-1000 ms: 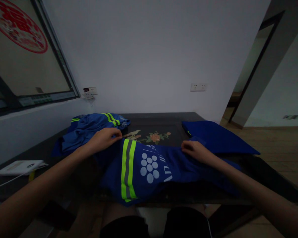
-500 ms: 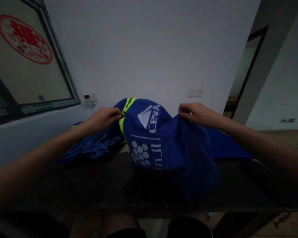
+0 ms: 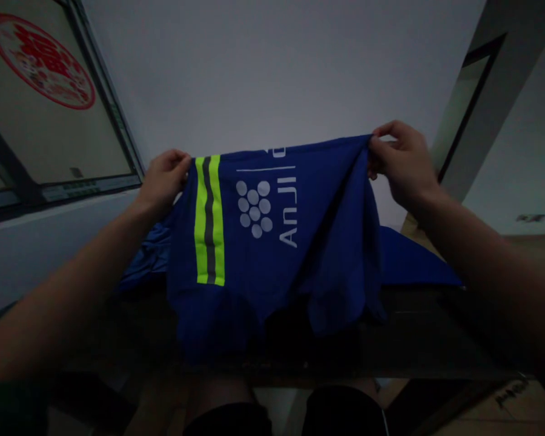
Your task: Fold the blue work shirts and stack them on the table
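A blue shirt (image 3: 263, 260) with white lettering, a cluster of white dots and a yellow-grey reflective stripe hangs in front of me, its top edge pulled nearly straight. At the upper left corner, my left hand (image 3: 163, 178) pinches the cloth beside the stripe. My right hand (image 3: 402, 157) is closed on the upper right corner, slightly higher than the left. Folds run down from that right corner, and the lower edge droops over the dark table. The far side of the garment is hidden.
Crumpled blue cloth (image 3: 148, 257) lies on the dark table (image 3: 427, 327) behind my left arm. More blue cloth (image 3: 413, 260) lies flat at the right. A white wall (image 3: 277, 72) stands behind the table, with a window (image 3: 40, 139) at the left.
Both hands have risen and moved apart, drawing the shirt out from a bunched heap into a stretched sheet. The reflective stripe now shows at full length.
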### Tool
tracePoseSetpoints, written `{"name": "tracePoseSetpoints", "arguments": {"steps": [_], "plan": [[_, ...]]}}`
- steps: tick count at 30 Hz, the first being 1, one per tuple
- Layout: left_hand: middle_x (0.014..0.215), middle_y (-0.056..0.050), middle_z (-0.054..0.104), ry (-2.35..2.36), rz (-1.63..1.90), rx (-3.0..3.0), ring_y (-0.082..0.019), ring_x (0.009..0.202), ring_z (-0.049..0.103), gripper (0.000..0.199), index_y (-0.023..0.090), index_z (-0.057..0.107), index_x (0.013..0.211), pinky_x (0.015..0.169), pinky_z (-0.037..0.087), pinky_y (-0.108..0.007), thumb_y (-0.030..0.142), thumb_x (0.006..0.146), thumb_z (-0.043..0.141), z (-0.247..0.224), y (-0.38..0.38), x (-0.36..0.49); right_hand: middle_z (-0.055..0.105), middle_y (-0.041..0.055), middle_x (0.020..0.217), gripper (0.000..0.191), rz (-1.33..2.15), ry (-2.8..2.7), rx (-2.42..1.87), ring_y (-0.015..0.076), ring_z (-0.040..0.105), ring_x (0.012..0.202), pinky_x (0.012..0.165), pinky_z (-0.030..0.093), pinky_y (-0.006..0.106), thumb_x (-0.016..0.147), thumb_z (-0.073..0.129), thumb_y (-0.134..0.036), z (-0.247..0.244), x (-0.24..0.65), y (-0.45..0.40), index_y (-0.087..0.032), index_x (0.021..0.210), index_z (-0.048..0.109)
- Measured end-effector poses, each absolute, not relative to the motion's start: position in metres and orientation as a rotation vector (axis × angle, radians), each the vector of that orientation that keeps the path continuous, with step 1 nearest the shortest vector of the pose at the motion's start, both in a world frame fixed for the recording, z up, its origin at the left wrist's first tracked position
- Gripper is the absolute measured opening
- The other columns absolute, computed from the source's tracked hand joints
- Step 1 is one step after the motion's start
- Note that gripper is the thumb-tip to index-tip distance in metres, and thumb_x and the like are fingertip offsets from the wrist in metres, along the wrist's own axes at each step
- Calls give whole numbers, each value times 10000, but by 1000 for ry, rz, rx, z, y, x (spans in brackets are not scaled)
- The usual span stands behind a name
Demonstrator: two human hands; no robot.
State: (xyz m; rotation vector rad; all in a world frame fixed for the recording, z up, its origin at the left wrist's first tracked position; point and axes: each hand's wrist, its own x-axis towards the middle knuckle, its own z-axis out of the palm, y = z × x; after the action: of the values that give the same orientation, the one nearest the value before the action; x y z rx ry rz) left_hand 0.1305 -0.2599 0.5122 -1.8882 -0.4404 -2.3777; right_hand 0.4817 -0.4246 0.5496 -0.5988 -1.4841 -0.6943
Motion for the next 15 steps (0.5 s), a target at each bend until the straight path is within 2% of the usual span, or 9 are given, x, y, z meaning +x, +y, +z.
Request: {"name": "tracePoseSetpoints", "arguments": {"steps": [4,6,7,9,11,13,15], "plan": [[782,-24,639,-802,-2077,-2329,-124,651,599,231,146,573,934,648,513,-264,350,883,478,487,-200,154,543,-38,541,106,-537,-1672,-949,107,534,471,495,448,225,885,510,-233,528,502,-371,-164,954,551],[922,-77,685,-900,-1760,-2576,-189,813,650,318,143,599,971,749,534,-317,417,874,471,459,-174,166,623,19,635,200,-437,-1825,-1176,152,609,579,557,499,265,864,547,-332,502,526,-347,-158,953,590],[1050,-94,683,-864,-1562,-2704,-222,959,643,375,152,609,1035,834,522,-340,461,870,474,442,-164,171,668,53,726,260,-385,-1895,-1275,184,647,669,623,527,296,846,569,-376,486,541,-340,-157,979,609],[1352,-89,555,-745,-1218,-2902,-253,1245,508,531,203,536,1267,1021,425,-370,536,855,501,405,-151,177,703,99,993,443,-295,-1988,-1419,255,670,911,809,537,366,778,646,-450,451,570,-333,-178,1127,614],[1535,-92,322,-734,-985,-3037,-261,1386,340,780,230,318,1462,1123,309,-383,581,811,568,369,-146,183,646,105,1213,656,-188,-2031,-1498,304,615,1097,935,497,416,696,726,-472,414,593,-333,-218,1277,557],[1587,-119,147,-794,-839,-3100,-300,1440,199,1019,221,135,1524,1171,196,-435,608,737,652,339,-146,192,589,91,1314,701,-134,-2098,-1432,321,548,1200,1024,434,459,688,734,-460,380,600,-333,-228,1319,535],[1595,-135,48,-799,-783,-3120,-356,1453,67,1172,223,38,1534,1175,56,-527,622,663,713,315,-150,209,582,92,1324,629,-165,-2093,-1343,332,516,1233,1072,369,511,712,704,-426,351,591,-326,-209,1286,566]]}}
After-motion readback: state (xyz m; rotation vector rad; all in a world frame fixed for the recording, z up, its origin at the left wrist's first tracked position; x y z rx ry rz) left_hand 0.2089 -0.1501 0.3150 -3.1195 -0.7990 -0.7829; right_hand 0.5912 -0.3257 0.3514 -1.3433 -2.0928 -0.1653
